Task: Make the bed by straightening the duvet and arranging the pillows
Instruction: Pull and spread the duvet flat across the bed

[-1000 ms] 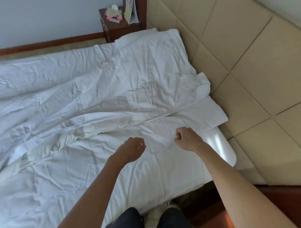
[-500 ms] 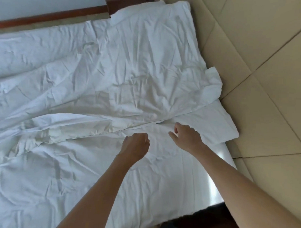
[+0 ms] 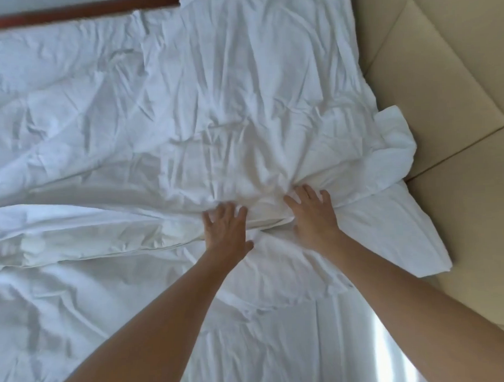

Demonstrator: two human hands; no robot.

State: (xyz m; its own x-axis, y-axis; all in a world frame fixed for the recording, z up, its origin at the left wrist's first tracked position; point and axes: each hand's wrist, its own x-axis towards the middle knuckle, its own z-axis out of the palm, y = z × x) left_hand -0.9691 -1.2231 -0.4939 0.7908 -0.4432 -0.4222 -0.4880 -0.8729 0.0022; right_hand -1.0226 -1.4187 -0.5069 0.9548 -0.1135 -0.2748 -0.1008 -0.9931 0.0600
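Note:
A crumpled white duvet (image 3: 242,105) covers the far part of the bed, and its folded edge runs left to right across the middle. My left hand (image 3: 225,230) and my right hand (image 3: 311,214) lie side by side on that edge, fingers spread and fingertips pressed into the fabric. Creases fan out from my right hand's fingers. Below the edge lies the wrinkled white sheet (image 3: 135,323). A flat white fabric corner (image 3: 389,231) sticks out to the right, under the duvet. No pillow is plainly visible.
A beige padded headboard (image 3: 442,98) runs along the right side of the bed. A dark wooden strip (image 3: 67,11) shows at the top left, beyond the duvet. Sunlight glares on the sheet's right edge (image 3: 393,343).
Both hands went from fists to spread fingers and moved forward onto the duvet's folded edge. The view moved closer over the bed; the nightstand is out of sight.

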